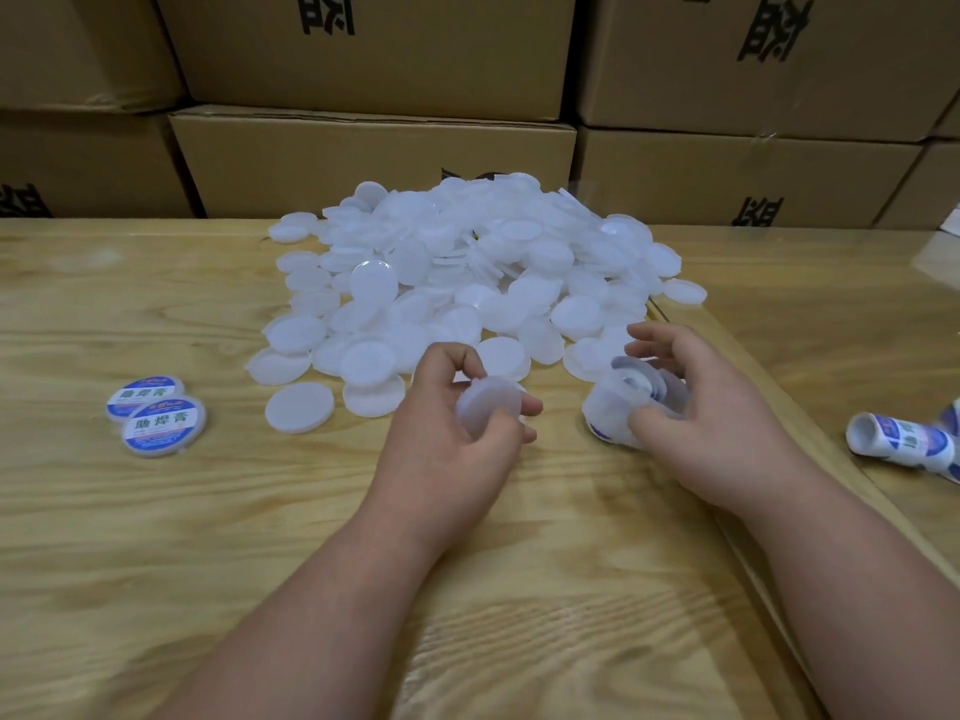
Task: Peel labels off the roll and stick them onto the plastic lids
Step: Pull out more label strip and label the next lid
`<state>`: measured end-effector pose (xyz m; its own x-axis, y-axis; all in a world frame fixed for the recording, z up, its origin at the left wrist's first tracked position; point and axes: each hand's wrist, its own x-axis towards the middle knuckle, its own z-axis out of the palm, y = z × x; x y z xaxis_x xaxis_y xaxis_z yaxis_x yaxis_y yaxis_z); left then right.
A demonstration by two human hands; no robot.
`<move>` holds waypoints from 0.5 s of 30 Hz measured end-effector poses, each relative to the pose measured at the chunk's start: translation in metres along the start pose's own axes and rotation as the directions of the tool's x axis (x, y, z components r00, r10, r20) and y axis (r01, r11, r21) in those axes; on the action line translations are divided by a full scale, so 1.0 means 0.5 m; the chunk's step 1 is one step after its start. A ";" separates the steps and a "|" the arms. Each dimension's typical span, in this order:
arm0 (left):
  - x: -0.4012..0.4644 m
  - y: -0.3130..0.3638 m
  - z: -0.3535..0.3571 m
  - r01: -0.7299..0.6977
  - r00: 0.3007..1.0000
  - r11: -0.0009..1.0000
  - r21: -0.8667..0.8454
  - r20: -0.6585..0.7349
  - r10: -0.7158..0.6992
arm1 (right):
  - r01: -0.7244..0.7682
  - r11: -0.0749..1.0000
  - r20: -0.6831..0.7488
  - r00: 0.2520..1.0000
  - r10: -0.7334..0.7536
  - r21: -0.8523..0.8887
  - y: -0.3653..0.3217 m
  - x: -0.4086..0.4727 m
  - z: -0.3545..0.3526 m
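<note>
Two hands: both over the near middle of the wooden worktop [156,537], at the near edge of the heap of lids.
Left hand [457,433]: fingers and thumb curled round one plain white lid [487,405], gripping it by its rim; the lid is tilted, its flat face turned up and toward the right hand.
Right hand [711,407]: thumb and lower fingers grasp the label roll [618,413] from its right side; the upper fingers are spread loosely above it, and whether they touch it cannot be told.
Label roll: lies on its side just right of the held lid, apart from it; its long axis runs roughly from the near-left toward the far-right, and loose turns of blue-and-white strip show at the upper end.
Heap of lids [467,262]: many plain white round lids piled at the middle of the worktop toward its far edge, spilling forward to the hands.
Labelled lids [156,415]: two, overlapping, near the left edge, blue-and-white labels facing up.
Second roll [904,444]: on its side at the right edge, open end pointing left, well apart from the right hand.
Cardboard boxes [363,158]: stacked behind the far edge, black print on them.
</note>
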<state>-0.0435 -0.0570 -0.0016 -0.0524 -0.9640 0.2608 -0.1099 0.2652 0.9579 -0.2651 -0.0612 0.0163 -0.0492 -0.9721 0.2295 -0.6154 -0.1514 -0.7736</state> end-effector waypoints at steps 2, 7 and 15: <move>-0.001 0.005 -0.001 -0.003 1.000 1.000 -0.013 0.022 0.003 | 0.013 0.999 -0.037 0.999 -0.014 -0.037 -0.001 0.000 -0.001; 0.001 0.006 -0.001 0.003 0.997 1.000 -0.031 0.077 -0.001 | 0.033 0.978 -0.089 0.995 -0.052 -0.204 0.000 0.002 0.004; 0.003 -0.008 0.001 -0.057 0.994 0.996 0.075 0.097 0.050 | 0.040 0.984 0.007 0.999 -0.040 -0.176 0.004 0.004 -0.008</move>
<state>-0.0436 -0.0596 -0.0048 -0.1543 -0.9429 0.2953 -0.1810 0.3208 0.9297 -0.2693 -0.0625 0.0176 -0.0191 -0.9666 0.2557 -0.7454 -0.1567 -0.6479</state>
